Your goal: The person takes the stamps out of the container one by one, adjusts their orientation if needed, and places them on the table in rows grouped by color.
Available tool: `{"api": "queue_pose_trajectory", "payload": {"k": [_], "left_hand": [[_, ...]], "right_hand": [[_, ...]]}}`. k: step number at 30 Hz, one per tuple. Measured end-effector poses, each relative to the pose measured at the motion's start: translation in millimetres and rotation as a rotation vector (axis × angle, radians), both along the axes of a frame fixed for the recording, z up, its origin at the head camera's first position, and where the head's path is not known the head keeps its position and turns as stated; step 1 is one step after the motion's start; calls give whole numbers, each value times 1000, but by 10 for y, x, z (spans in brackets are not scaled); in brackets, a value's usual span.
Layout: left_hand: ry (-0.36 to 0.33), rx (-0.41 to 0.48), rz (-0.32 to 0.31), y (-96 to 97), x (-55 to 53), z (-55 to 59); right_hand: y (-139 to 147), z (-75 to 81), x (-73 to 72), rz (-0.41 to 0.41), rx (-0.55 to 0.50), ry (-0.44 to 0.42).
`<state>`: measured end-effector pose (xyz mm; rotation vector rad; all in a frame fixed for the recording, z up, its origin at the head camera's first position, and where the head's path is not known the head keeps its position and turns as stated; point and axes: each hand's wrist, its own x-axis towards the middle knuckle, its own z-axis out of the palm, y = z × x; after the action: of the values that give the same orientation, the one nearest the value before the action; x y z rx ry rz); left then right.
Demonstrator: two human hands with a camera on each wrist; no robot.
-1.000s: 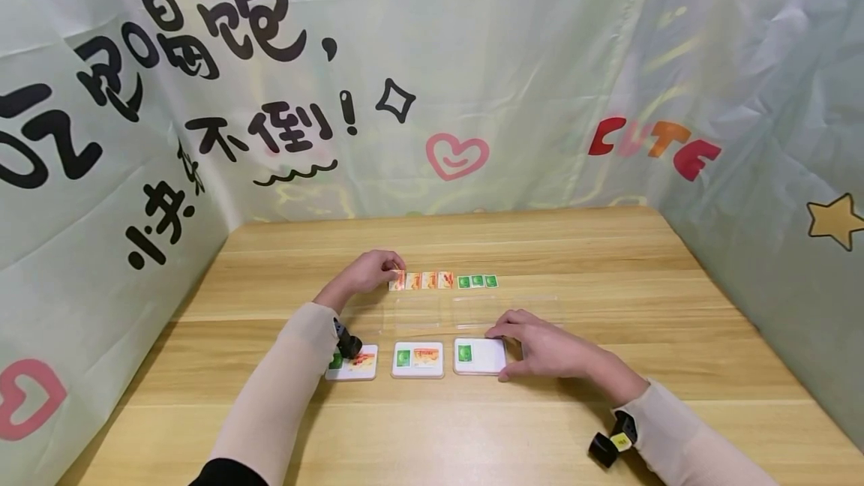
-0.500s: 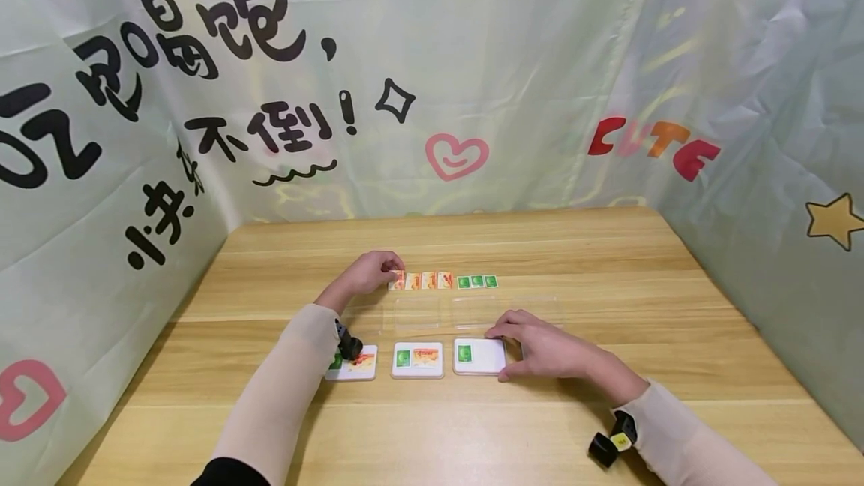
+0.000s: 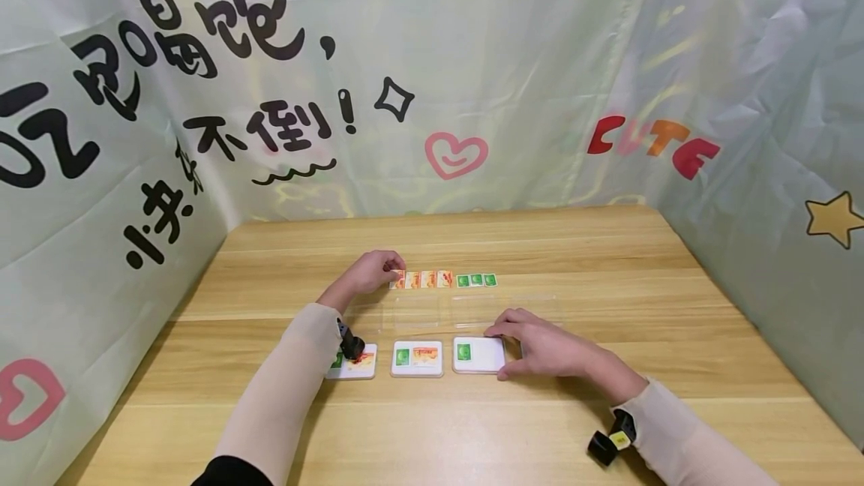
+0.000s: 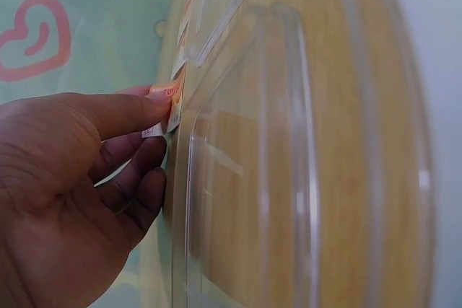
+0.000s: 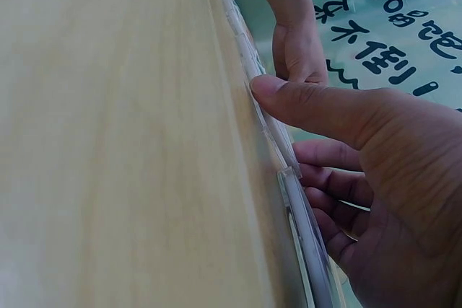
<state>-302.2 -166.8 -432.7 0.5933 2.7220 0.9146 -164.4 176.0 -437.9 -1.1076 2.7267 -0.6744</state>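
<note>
My left hand [image 3: 367, 271] pinches the leftmost orange-printed paper label [image 4: 164, 94] between thumb and fingers, at the end of a row. Several more orange labels [image 3: 428, 280] lie to its right, followed by 3 green labels [image 3: 476, 280]. My right hand [image 3: 542, 347] grips the right end of a flat white box [image 3: 484, 357], its thumb at the near corner and a finger at the far edge. A green picture sits on this box's left side. Another white box [image 3: 417, 358] to its left bears a green and an orange picture. In the right wrist view, the thumb [image 5: 310, 106] touches an edge.
Clear plastic lids [image 4: 307, 178] lie in a row between the labels and the boxes. The left box [image 3: 361, 366] is partly covered by the wrist camera [image 3: 351, 345]. Another box edge [image 5: 307, 243] shows under the right palm. Printed fabric [image 3: 526, 81] walls surround the wooden table [image 3: 432, 426].
</note>
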Motion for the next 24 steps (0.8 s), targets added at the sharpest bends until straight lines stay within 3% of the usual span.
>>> {"api": "queue_pose_trajectory", "payload": {"k": [24], "left_hand": [[17,-37,-9,37,-21,-1]], "right_hand": [[-3,0,0,4,5,3]]}}
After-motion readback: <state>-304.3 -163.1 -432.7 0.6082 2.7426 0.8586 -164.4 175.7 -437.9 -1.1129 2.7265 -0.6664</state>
